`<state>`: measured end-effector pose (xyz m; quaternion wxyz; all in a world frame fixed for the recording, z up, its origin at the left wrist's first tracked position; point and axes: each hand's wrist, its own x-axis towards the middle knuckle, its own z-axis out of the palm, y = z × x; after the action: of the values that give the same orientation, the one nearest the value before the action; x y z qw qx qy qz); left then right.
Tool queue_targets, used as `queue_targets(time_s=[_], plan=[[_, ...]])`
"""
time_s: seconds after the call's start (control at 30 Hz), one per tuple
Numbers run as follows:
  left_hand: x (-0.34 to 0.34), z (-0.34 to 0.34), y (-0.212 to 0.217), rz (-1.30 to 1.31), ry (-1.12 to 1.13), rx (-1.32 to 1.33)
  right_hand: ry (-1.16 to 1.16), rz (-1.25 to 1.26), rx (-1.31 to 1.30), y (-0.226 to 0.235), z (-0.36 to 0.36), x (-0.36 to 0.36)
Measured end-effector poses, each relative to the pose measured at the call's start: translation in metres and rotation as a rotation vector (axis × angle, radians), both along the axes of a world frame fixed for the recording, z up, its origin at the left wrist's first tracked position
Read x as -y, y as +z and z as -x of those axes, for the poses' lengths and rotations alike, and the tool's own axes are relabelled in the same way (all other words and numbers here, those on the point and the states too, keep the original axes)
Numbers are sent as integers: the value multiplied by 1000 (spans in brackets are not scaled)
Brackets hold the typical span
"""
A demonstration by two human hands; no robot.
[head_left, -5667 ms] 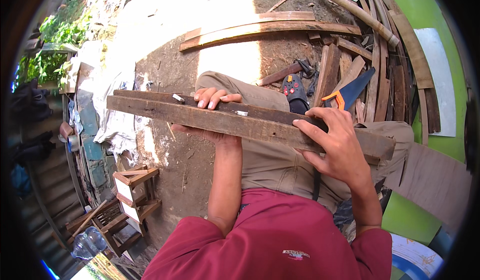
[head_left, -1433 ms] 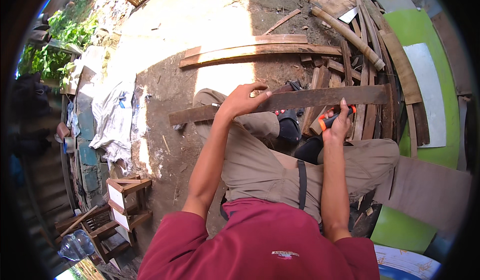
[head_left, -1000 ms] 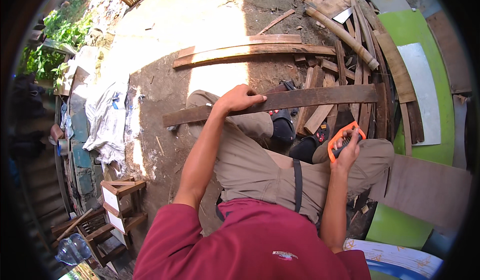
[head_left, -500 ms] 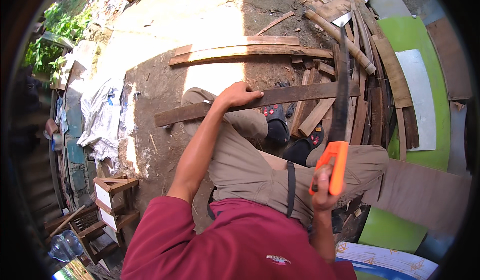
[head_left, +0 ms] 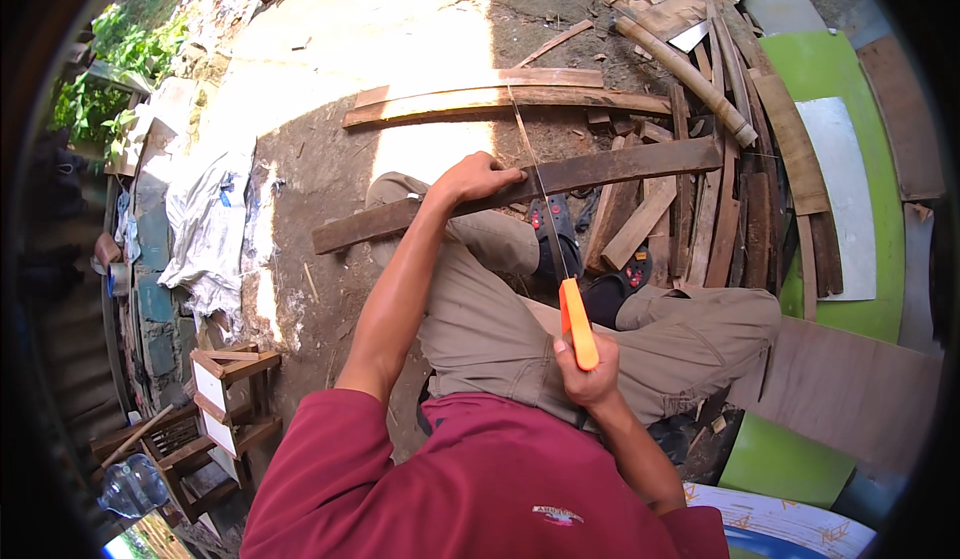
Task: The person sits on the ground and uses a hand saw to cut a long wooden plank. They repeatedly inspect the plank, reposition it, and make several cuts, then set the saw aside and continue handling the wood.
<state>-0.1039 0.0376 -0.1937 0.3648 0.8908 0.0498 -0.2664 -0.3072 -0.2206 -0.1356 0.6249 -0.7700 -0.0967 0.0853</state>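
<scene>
A dark wooden plank (head_left: 625, 167) lies across in front of me, its left part over my bent leg. My left hand (head_left: 474, 181) is closed over the plank near its middle, thumb along the top face. In my right hand (head_left: 588, 377) I grip the orange handle of a handsaw (head_left: 545, 194). The thin blade points away from me and crosses the plank just right of my left hand. Whether the teeth touch the wood I cannot tell.
Two long boards (head_left: 480, 107) lie on the ground beyond the plank. Scrap wood (head_left: 735, 204) is piled at the right, with a bamboo pole (head_left: 688, 79) on it. Green sheets (head_left: 880, 259) lie farther right. A small wooden frame (head_left: 240, 399) and a white sack (head_left: 210, 224) are at the left.
The saw has swung left from beyond the plank's right part to just beside my left hand, its blade now edge-on. My left hand and the plank have hardly moved.
</scene>
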Motion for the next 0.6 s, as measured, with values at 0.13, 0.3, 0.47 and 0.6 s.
queue_targets(time_s=[0.13,0.3,0.47,0.6], plan=[[-6,-4,-4,-6,-2,-7,20,6,18,4,0,-4],[-9,-6,-5,15,-10,20,51,65,-1,3,4,1],[-8,-7,-4,18,7,17,9,43,33,1,6,-5],[-8,-7,-1,11,14,5,24,59,35,3,5,-5]])
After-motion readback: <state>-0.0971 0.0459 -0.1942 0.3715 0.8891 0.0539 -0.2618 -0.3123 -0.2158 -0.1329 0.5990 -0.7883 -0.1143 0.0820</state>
